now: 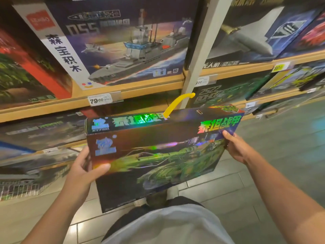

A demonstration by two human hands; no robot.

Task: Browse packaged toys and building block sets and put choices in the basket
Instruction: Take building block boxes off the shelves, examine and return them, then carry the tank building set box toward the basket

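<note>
While the dark holographic box (pixel 158 155) with a green vehicle printed on its front is being held out in front of the shelves (pixel 123 90), it is being gripped at both short ends. Its left edge is being clasped by the left hand (pixel 84 169), thumb laid across the front face and fingers curled behind. Its upper right corner is being pinched by the right hand (pixel 235 147), thumb on the front. A yellow carry handle (pixel 175 103) is being shown sticking up from the top. Behind, a warship set (pixel 123 44) is being displayed above a 79.00 price tag (pixel 99 100).
</note>
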